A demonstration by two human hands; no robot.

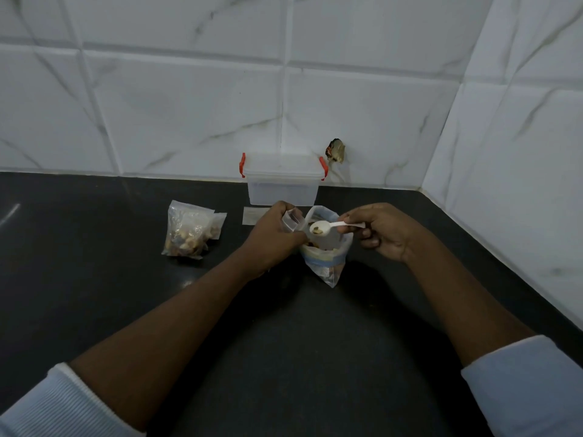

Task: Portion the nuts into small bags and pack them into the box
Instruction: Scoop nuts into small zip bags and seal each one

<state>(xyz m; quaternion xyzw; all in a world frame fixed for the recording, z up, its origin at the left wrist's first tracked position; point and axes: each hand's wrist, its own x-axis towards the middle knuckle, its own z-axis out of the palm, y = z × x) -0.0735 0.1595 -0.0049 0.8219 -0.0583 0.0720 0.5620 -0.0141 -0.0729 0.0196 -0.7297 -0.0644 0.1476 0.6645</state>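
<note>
My right hand (pixel 385 231) pinches a small white plastic spoon (pixel 328 228) carrying nuts (pixel 316 229) over the large open clear bag (pixel 328 260); my left hand (pixel 274 238) grips a small clear pouch (pixel 293 220) beside it. Filled small bags (pixel 189 230) lie left on the black counter (pixel 94 247), and the clear red-latched plastic box (pixel 282 181) stands behind.

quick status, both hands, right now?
Left hand: closed, gripping a small clear bag.
Right hand: closed, pinching a white spoon that carries nuts.
</note>
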